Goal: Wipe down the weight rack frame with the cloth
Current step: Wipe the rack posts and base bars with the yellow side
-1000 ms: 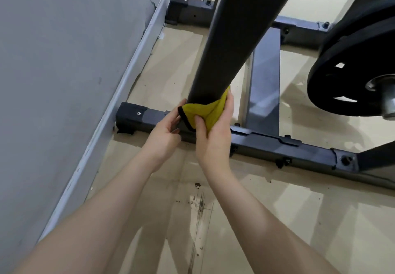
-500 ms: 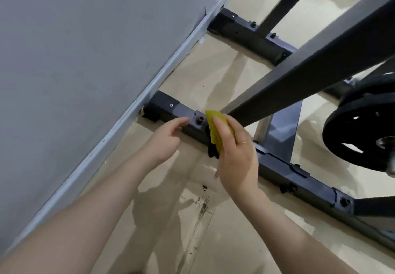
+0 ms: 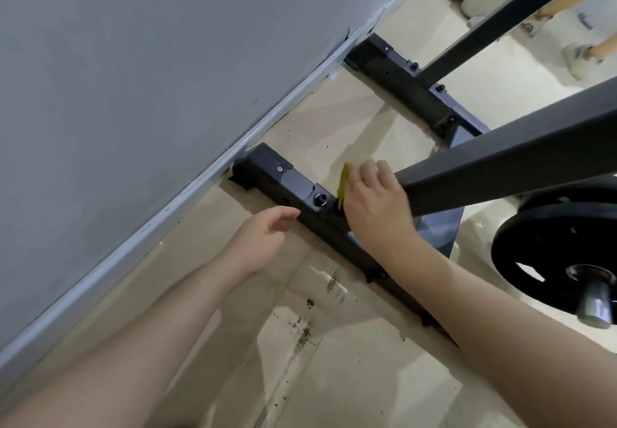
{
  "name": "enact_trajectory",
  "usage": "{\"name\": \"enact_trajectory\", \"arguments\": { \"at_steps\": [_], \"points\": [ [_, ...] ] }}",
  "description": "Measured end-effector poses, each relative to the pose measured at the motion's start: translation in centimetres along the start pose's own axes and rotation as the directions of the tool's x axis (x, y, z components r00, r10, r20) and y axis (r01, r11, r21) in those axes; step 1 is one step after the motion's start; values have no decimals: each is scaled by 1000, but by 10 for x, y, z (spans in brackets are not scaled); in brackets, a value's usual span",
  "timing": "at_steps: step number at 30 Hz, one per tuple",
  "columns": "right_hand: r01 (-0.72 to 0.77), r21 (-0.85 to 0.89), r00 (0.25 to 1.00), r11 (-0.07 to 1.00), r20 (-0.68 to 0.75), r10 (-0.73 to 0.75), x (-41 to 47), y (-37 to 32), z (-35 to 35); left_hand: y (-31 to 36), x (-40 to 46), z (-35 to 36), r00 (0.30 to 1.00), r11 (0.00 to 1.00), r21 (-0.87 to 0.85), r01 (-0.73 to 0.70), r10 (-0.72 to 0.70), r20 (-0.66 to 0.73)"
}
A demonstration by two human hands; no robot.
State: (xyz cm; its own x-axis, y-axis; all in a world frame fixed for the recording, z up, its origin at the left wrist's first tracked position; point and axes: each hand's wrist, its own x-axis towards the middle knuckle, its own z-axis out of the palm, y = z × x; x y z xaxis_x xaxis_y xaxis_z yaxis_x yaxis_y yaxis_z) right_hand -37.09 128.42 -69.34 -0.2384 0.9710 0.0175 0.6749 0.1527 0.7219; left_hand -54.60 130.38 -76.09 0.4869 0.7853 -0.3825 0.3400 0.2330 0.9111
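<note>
The right hand [image 3: 375, 202] holds the yellow cloth [image 3: 343, 184] against the foot of the slanted post [image 3: 500, 164], where the post meets the near base rail [image 3: 287, 184] of the rack. Only a thin edge of the cloth shows at the left side of the hand; the fingers curl over the rest and hide it. A ring sits on one finger. The left hand [image 3: 263, 237] hangs free just beside the rail's front edge, fingers loosely spread, gripping nothing; whether a fingertip touches the rail cannot be told.

A bolt [image 3: 321, 199] stands up from the rail just left of the cloth. The rail's end butts against the skirting [image 3: 187, 190] of the grey wall [image 3: 133, 60]. A second rail [image 3: 400, 73] lies farther back with another post [image 3: 500, 20] rising from it. To the right, a black weight plate [image 3: 547, 244] on a steel sleeve [image 3: 597, 300] hangs below the near post, close to the right forearm. Dark scuffs [image 3: 305, 329] mark the beige floor [image 3: 350, 377]. Another person's legs [image 3: 587, 27] show at top right.
</note>
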Motion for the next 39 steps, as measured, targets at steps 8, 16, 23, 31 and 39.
{"name": "enact_trajectory", "arguments": {
  "at_steps": [8,16,23,31,39],
  "points": [
    [118,-45,993,992,20,-117,-14,10,15,21,16,16,999,994,-107,-28,25,-31],
    [-26,-149,991,989,-135,6,-27,59,-25,45,3,14,1000,994,-109,-10,11,6],
    [-152,-130,969,980,-217,122,-49,117,-61,137,2,1,987,986,-53,-160,161,20],
    [-158,-66,938,985,-320,129,-55,176,-113,226,-15,-8,948,948,-15,-317,317,14],
    [-189,-131,852,973,-515,96,-62,222,-132,281,-44,30,838,877,41,-480,443,318]
  ]
}}
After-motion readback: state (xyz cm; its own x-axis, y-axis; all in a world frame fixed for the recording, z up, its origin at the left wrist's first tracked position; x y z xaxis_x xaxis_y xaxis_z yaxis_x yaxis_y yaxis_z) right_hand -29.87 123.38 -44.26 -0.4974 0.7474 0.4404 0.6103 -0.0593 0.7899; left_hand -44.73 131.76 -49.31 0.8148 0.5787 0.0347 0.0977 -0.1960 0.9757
